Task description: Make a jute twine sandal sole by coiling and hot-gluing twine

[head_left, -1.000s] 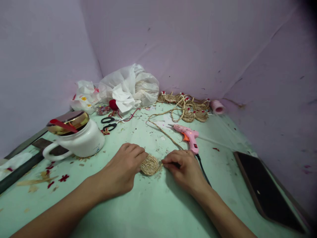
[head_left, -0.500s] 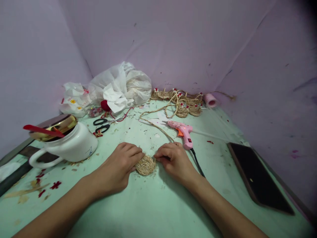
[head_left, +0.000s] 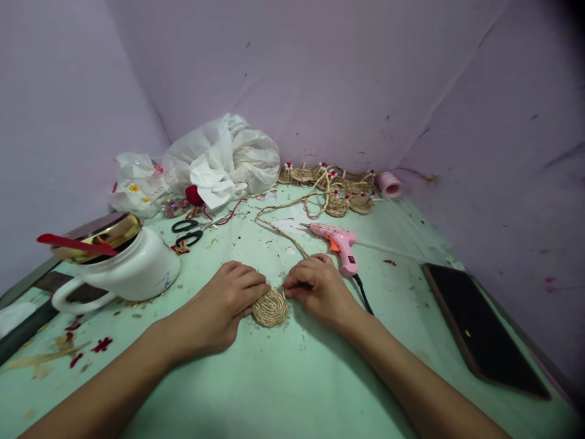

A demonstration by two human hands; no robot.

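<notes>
Two sides of a flat, round coil of straw-coloured cord [head_left: 270, 309] are met by fingers: its left rim is gripped by the left hand [head_left: 234, 302], fingers bunched together, and its right rim is met by the right hand [head_left: 316, 288], fingertips pinched, what lies between them being too small to tell. The tightly ringed coil is laid on the green tabletop [head_left: 278, 390], with bare room spread nearer the forearms, while space farther out is bounded by a pink glue gun [head_left: 340, 241], a white mug [head_left: 141, 265] and, near the right edge, a dark phone [head_left: 487, 329].

Lilac walls [head_left: 311, 73] span from nine o'clock through twelve to three, dimly lit. A pale green tabletop [head_left: 274, 390] spreads toward six o'clock.
</notes>
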